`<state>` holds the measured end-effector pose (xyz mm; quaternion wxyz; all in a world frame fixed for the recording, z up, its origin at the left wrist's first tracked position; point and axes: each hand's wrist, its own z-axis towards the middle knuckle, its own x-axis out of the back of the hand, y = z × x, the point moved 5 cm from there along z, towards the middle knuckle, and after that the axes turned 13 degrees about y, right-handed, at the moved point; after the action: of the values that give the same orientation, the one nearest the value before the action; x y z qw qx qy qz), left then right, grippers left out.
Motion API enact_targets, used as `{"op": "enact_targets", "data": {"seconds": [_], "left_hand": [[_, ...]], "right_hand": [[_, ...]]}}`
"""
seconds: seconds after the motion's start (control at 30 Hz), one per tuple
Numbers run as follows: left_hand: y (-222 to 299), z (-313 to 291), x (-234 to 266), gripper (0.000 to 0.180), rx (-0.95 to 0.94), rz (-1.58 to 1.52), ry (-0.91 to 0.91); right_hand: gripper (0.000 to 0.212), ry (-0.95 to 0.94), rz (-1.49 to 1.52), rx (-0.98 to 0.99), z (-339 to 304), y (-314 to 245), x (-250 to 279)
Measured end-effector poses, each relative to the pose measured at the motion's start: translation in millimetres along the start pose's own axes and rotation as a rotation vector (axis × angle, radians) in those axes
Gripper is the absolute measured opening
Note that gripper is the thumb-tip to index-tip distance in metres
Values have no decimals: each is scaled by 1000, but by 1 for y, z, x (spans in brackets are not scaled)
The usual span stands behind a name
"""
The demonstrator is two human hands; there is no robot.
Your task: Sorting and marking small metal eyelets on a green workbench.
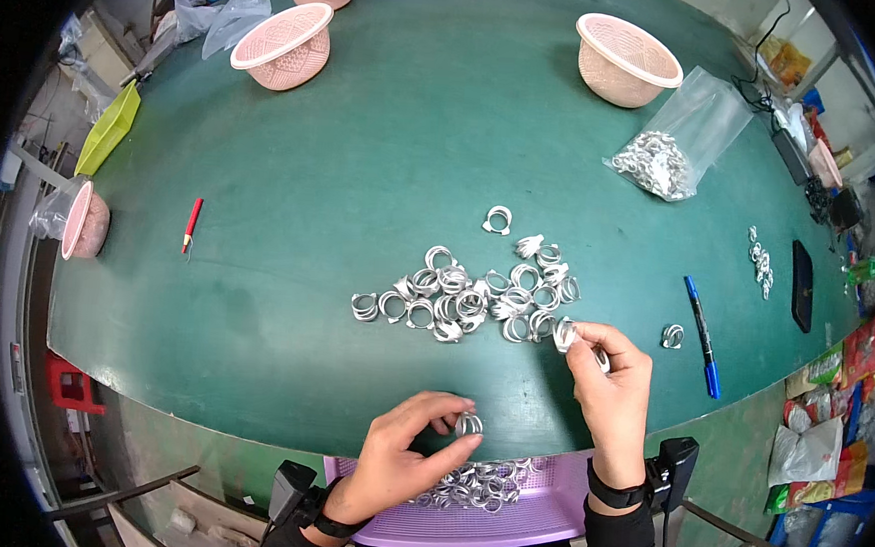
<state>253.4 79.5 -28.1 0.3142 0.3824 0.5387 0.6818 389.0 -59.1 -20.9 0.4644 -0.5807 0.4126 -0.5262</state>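
Observation:
My left hand (409, 452) is at the table's front edge, its thumb and fingers closed round a small set of silver metal rings (468, 425). Farther forward and to the right, my right hand (610, 372) pinches another silver ring piece (564, 334) between thumb and fingertips, with more metal showing under its curled fingers. That hand is at the right end of a loose pile of silver rings (446, 299), many nested in short stacks. One ring stack (498, 219) lies apart behind the pile, and another (672, 336) lies right of my right hand.
A purple basket (532, 525) with more rings sits below the front edge. On the green table (364, 159) are a blue pen (702, 335), a red-handled tool (192, 224), a clear bag of metal pieces (655, 164), a dark phone-like object (802, 286) and pink baskets (626, 64).

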Motion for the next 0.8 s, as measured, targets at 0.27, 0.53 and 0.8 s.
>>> {"op": "enact_targets", "data": {"seconds": [0.27,0.53,0.8], "left_hand": [[-1,0,0,29,5,18,20],[0,0,-1,30,-3,35,39],[1,-1,-1,30,12,55,10]], "right_hand": [[12,-355,607,-635,-15,19,-4],[26,-484,853,-566,-23,11,-7],[40,-483,1057,-673,-26,13,-4]]}}
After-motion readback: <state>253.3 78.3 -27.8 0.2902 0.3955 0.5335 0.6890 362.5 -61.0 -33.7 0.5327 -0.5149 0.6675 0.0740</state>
